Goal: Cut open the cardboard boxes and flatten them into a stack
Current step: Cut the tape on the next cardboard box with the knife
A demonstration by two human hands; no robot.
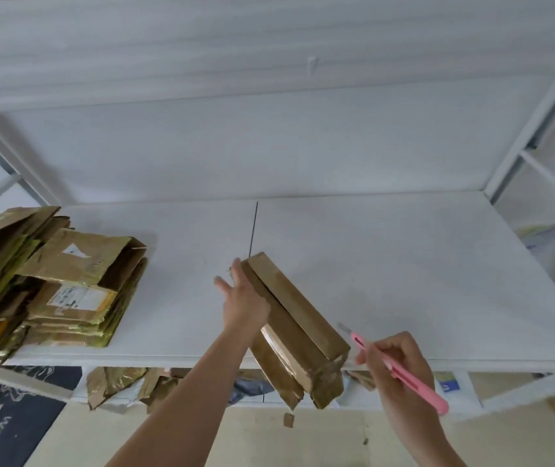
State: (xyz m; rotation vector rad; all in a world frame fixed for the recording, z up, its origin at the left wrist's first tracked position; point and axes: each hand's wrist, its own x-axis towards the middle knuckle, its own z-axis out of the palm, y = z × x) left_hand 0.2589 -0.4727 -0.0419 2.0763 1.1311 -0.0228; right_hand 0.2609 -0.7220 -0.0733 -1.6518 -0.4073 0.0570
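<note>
Head view looks down on a white tabletop [387, 264] where the left hand [242, 306] steadies a long, narrow brown cardboard box [298, 326] sealed with glossy tape. That box hangs tilted over the near table edge, its torn end pointing down toward the floor. Left fingers are spread and mostly straight along the box's left side; whether the thumb wraps behind it cannot be told. Just right of the box, the right hand [394, 362] pinches a slim pink utility knife [401, 365], blade tip aimed up and left, close to the box but apart from it.

At the far left sits a tall stack of flattened brown cardboard boxes [50, 284], so much of the job looks done. This box seems partly opened at its near end and not yet flattened. Cardboard scraps [114, 382] lie on the floor below.
</note>
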